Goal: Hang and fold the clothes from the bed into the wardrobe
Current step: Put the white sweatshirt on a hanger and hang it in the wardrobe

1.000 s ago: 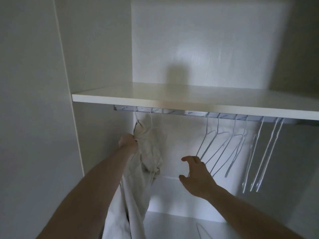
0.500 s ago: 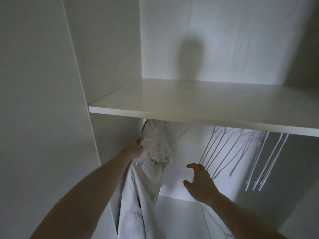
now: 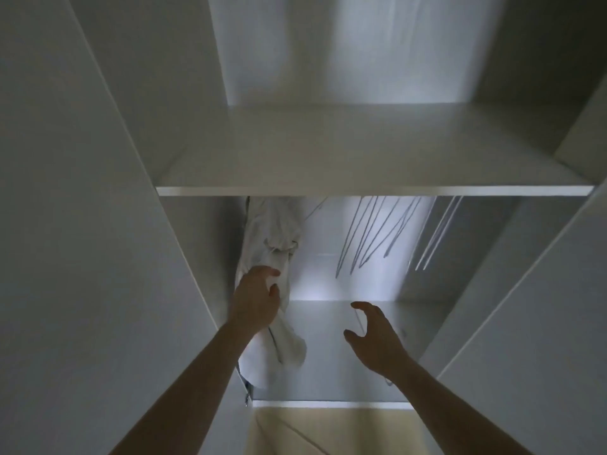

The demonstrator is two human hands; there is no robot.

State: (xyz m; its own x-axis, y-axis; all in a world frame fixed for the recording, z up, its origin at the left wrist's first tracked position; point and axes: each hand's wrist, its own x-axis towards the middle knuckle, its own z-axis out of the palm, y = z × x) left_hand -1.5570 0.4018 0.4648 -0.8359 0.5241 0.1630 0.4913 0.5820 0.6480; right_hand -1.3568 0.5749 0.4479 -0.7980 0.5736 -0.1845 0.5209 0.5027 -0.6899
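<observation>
One white wardrobe is filling the view, its shelf crossing at mid-height. A pale garment is hanging under the shelf at ten o'clock from centre, against the left wall. Empty wire hangers are dangling at two o'clock. The left hand is touching the garment, its grip loosely curled against the cloth. The right hand is hovering at five o'clock, grip spread, holding nothing.

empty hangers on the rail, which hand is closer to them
Right. The right hand hovers open just below the empty hangers, touching nothing. The left hand is off to their left, resting on the hung white garment.
</observation>
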